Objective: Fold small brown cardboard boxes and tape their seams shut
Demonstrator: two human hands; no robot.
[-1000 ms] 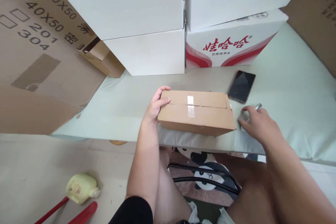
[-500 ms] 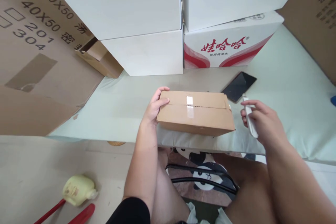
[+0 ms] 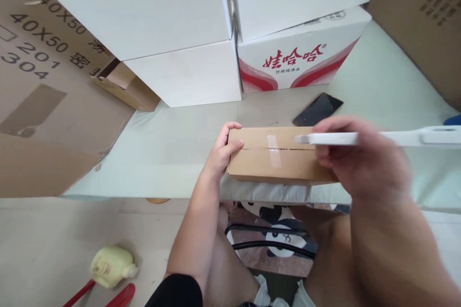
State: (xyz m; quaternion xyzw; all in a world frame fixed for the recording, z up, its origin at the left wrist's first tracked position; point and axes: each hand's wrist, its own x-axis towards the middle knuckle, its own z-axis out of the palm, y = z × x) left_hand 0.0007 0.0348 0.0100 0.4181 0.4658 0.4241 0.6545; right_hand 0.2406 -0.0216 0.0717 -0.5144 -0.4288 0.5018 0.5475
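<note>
A brown cardboard box (image 3: 252,165) lies at the table's front edge, with a strip of clear tape (image 3: 274,151) across its top seam. My left hand (image 3: 224,151) grips the box's left end, thumb on top and fingers round the back corner. Over the right part of the box, my right hand (image 3: 363,158) is closed round a white utility knife (image 3: 406,138). The knife lies level, its narrow tip pointing left toward the tape and apart from it. Motion blurs this hand, and it hides the box's right end.
Behind the box lies a black phone (image 3: 317,109). White cartons (image 3: 187,76) and a red-and-white water carton (image 3: 295,64) stand along the back. Large brown cartons (image 3: 54,120) flank the table (image 3: 180,153). On the floor lies a yellow bottle (image 3: 111,266).
My right hand has moved left from beside the box to above its right part, turning the knife level. The view has shifted slightly; my left hand still holds the box's left end.
</note>
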